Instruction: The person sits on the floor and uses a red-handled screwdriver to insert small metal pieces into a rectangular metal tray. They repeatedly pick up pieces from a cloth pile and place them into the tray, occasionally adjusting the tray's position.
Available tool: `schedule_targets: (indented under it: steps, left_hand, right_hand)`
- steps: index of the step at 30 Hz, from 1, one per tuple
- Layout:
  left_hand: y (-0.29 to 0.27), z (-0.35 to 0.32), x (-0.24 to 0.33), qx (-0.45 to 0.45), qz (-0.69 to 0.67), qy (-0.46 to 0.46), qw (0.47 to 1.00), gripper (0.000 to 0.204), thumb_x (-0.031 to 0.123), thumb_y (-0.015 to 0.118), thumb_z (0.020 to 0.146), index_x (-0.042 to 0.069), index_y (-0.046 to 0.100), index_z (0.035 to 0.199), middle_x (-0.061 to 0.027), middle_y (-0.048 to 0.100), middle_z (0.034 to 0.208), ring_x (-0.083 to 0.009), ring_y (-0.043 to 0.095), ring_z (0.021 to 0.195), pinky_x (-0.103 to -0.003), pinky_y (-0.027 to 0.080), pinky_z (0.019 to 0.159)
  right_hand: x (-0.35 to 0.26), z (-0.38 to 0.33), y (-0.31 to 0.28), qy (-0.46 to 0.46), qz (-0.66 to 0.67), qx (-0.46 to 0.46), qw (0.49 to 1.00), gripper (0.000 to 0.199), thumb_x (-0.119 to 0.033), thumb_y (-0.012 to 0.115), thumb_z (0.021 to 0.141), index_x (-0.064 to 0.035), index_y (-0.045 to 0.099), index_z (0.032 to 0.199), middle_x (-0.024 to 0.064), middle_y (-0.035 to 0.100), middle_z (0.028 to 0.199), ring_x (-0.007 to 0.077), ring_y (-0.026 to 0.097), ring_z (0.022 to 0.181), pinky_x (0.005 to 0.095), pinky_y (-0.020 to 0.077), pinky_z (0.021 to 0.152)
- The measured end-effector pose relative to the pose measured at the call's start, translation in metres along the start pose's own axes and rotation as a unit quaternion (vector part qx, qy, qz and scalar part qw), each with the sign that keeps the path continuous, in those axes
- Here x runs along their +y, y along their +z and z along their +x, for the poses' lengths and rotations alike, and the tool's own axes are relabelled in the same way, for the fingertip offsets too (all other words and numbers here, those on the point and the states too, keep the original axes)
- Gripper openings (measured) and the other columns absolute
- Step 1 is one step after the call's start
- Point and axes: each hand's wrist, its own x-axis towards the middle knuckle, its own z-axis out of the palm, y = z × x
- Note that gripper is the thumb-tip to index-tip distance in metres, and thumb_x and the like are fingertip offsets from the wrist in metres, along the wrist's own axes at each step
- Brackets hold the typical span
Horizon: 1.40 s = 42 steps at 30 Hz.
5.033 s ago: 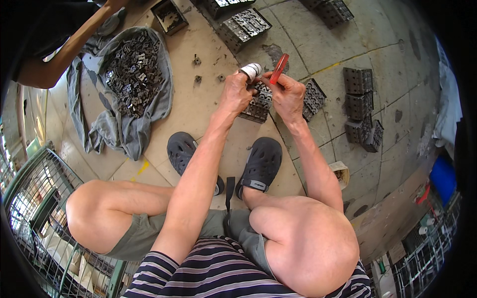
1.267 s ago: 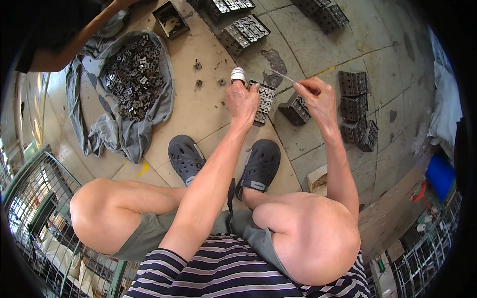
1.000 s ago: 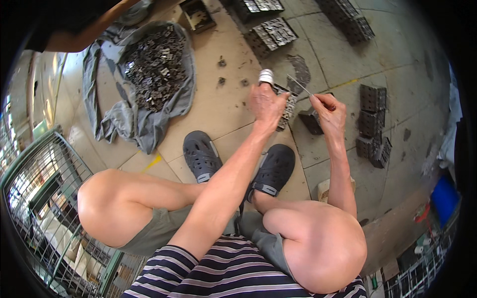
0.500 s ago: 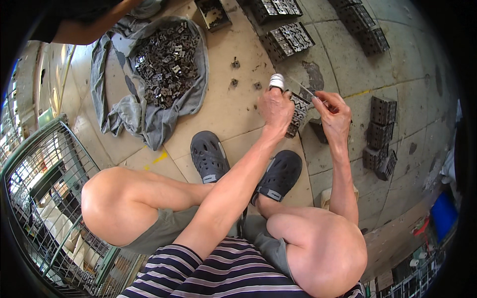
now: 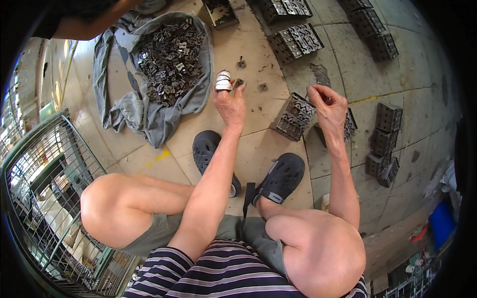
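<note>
My left hand (image 5: 230,105), one finger wrapped in white tape, reaches down to the floor with its fingers apart. A small dark metal piece (image 5: 239,82) is at its thumb tip; whether it touches the piece I cannot tell. Pinched in my right hand (image 5: 330,105) is a thin, light rod (image 5: 290,100), pointing left. Beneath the rod lies a dark metal block (image 5: 289,125) with rows of small shaped pieces on top. A similar block (image 5: 350,122) is partly hidden behind my right hand and wrist.
A grey cloth (image 5: 201,94) on the left bears a heap of small metal pieces (image 5: 169,62). More filled blocks (image 5: 296,42) stand ahead, with stacks of blocks (image 5: 385,131) at right. A wire cage (image 5: 59,198) stands near left. Another person's arm (image 5: 94,22) shows at far left.
My left hand has moved left from the block to the small metal piece, uncovering the block. My right hand stays near the block, its rod now lying more level.
</note>
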Motion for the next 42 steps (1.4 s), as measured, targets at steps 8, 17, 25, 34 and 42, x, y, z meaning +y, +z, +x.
schedule_targets:
  steps: [8, 17, 25, 34, 42]
  left_hand:
    - [0.006, 0.030, -0.001, -0.097, -0.183, -0.155, 0.966, 0.018, -0.003, 0.086, 0.074, -0.001, 0.072, 0.085, -0.0084, 0.075, 0.077, -0.0186, 0.073, 0.071, -0.034, 0.058, 0.068]
    - [-0.003, 0.025, 0.016, -0.096, -0.051, -0.014, 0.994, 0.024, -0.001, 0.085, 0.076, 0.001, 0.075, 0.098, -0.0066, 0.077, 0.082, -0.0165, 0.074, 0.077, -0.032, 0.058, 0.073]
    - [-0.011, 0.004, 0.051, -0.196, -0.542, -0.385, 0.721, 0.040, -0.006, 0.071, 0.095, 0.001, 0.061, 0.133, -0.0120, 0.070, 0.106, -0.0272, 0.072, 0.097, -0.041, 0.063, 0.090]
    - [-0.029, -0.018, 0.077, -0.297, -0.721, -0.521, 0.347, 0.042, 0.001, 0.067, 0.101, 0.002, 0.057, 0.142, -0.0147, 0.067, 0.122, -0.0287, 0.067, 0.112, -0.046, 0.058, 0.103]
    - [-0.038, -0.009, 0.083, -0.374, -0.642, -0.474, 0.472, 0.047, -0.002, 0.071, 0.097, 0.007, 0.059, 0.141, -0.0099, 0.070, 0.118, -0.0237, 0.069, 0.110, -0.045, 0.062, 0.097]
  right_hand:
    - [-0.012, 0.022, -0.020, 0.009, -0.065, -0.003, 0.998, 0.029, -0.029, 0.078, 0.096, -0.0005, 0.083, 0.098, 0.0020, 0.072, 0.072, 0.0073, 0.059, 0.064, 0.0279, 0.0454, 0.058]
    - [-0.002, 0.015, -0.017, 0.028, -0.113, -0.053, 0.992, 0.031, -0.028, 0.077, 0.095, 0.0025, 0.080, 0.100, 0.0043, 0.070, 0.071, 0.0094, 0.060, 0.065, 0.0303, 0.0490, 0.061]
    - [-0.004, -0.008, -0.004, 0.044, 0.005, -0.068, 0.997, 0.026, -0.022, 0.074, 0.095, 0.0022, 0.080, 0.104, 0.0060, 0.074, 0.080, 0.0105, 0.064, 0.072, 0.0297, 0.0532, 0.068]
    - [-0.039, -0.022, 0.007, -0.063, 0.112, -0.138, 0.982, 0.022, -0.005, 0.074, 0.093, -0.0010, 0.077, 0.115, 0.0021, 0.071, 0.101, 0.0027, 0.056, 0.070, 0.0216, 0.0464, 0.061]
    - [-0.038, -0.020, 0.005, -0.084, 0.157, -0.170, 0.969, 0.019, -0.003, 0.075, 0.091, -0.0012, 0.080, 0.110, 0.0022, 0.072, 0.103, 0.0026, 0.048, 0.065, 0.0218, 0.0401, 0.058]
